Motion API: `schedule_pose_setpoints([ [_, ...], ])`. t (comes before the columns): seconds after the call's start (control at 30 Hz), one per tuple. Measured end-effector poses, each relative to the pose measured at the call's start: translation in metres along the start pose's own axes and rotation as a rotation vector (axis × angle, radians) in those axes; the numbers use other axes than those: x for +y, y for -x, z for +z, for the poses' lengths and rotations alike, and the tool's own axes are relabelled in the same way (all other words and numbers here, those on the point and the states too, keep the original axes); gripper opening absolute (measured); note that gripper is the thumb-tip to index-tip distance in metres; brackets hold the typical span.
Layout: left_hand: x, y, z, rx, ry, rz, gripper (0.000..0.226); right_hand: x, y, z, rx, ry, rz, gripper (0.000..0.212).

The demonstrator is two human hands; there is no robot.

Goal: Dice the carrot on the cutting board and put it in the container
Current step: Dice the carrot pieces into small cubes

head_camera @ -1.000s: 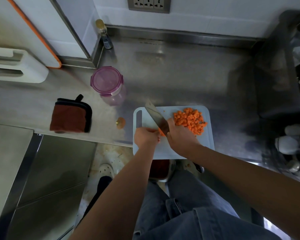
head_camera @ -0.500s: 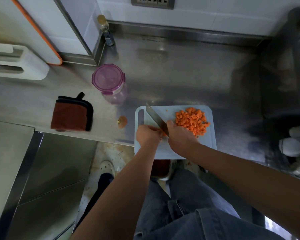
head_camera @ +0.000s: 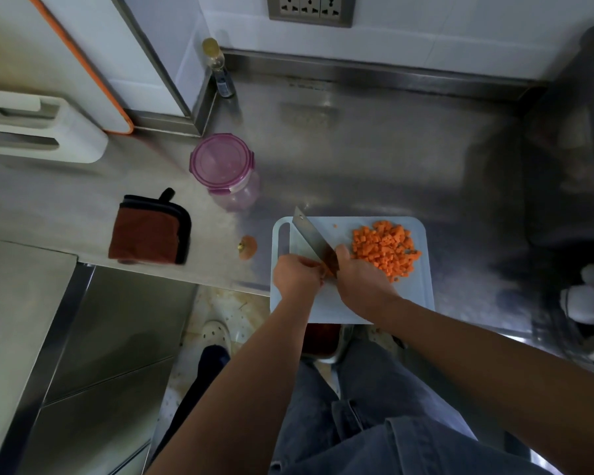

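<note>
A white cutting board lies at the counter's front edge. A heap of diced carrot covers its far right part. My right hand grips a cleaver whose blade points to the far left, edge down on the board. My left hand pinches a small remaining carrot piece right beside the blade; most of that piece is hidden by my fingers. A clear container with a purple lid stands closed, left of and beyond the board.
A carrot end lies on the steel counter left of the board. A folded brown cloth sits further left. A bottle stands in the back corner. A dish rack with crockery fills the right side.
The cleaver blade has shifted a little between cuts while both hands stay at the same spot on the board. The carrot piece under my left hand has become shorter.
</note>
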State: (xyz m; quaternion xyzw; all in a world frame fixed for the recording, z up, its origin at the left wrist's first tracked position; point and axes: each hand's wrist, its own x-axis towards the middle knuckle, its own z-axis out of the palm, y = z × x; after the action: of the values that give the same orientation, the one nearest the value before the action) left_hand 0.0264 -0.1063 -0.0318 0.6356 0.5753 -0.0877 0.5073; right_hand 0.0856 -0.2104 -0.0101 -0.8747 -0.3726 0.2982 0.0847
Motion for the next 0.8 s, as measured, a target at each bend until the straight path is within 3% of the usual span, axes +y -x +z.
schedule_pose_setpoints([
  [0.33,0.001,0.004,-0.002,-0.004,-0.036,0.073,0.019,0.022,-0.005,-0.029,0.245,-0.299,-0.005,0.025],
  [0.47,0.0,0.004,-0.011,0.116,-0.34,0.472,0.003,0.034,-0.002,-0.035,0.276,-0.338,0.1,0.024],
  [0.57,-0.001,-0.003,-0.013,0.016,-0.605,0.797,0.036,0.041,0.002,-0.034,0.276,-0.352,0.117,0.026],
  [0.63,0.001,-0.005,-0.011,-0.064,-0.787,0.887,0.048,0.043,0.006,-0.032,0.27,-0.376,0.106,0.028],
  [0.7,0.004,-0.006,-0.009,-0.068,-0.897,0.928,0.039,0.044,0.008,-0.03,0.261,-0.398,0.088,0.03],
  [0.8,0.004,-0.008,-0.007,-0.051,-0.878,0.88,0.025,0.045,0.01,-0.024,0.24,-0.39,0.063,0.033],
])
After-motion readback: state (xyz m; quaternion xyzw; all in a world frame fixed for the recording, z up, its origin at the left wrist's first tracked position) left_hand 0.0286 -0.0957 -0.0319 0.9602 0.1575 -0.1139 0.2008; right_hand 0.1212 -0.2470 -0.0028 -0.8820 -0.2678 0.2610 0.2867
